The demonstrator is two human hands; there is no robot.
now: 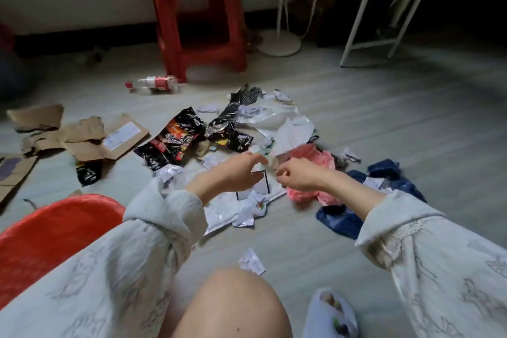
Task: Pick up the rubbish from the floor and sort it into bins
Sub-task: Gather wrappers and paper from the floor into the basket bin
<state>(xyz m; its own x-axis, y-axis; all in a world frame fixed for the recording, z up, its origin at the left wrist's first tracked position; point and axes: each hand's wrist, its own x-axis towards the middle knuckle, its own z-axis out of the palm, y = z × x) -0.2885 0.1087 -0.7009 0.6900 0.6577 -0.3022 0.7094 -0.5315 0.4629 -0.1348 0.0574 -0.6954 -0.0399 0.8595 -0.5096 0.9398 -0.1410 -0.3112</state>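
Small pale crumpled scrap (270,161) between my hands: left hand (236,173) fingers reaching, right hand (295,174) pinching it (blurred); red plastic bin (55,228) lies left.

Motion blur smears the small pale scrap (270,161) between both hands, and the red bin (55,228) runs off the left edge.

I'm seeing glossy crinkled foil wrappers (175,143), matt torn brown cardboard (82,137), crumpled paper scraps (251,261), and a shiny red plastic stool (197,16).
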